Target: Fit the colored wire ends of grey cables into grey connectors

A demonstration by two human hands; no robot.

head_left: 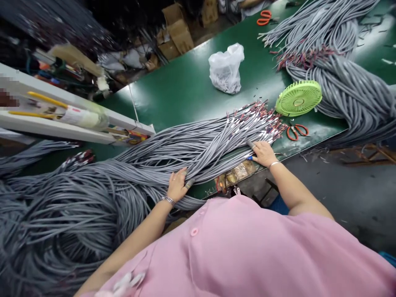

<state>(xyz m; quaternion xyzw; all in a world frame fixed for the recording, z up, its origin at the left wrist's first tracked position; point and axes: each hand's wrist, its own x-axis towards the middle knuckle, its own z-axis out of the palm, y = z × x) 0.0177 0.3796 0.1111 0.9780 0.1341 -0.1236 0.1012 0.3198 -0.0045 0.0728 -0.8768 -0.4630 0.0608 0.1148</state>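
Observation:
A long bundle of grey cables lies across the green table, its stripped ends showing red, brown and white wires. My left hand rests on the near side of this bundle, thumb and fingers apart, with covers on some fingertips. Close to the stripped ends, my right hand closes over a few grey cables at the bundle's near edge. Its thumb has a blue cover, and a short cable end shows just beyond the hand. The undersides of both hands are hidden.
A green fan and orange-handled snips lie right of the wire ends. Behind stands a plastic bag; more orange-handled scissors lie farther back. Cable heaps fill the right; coiled cables the left, below a white frame.

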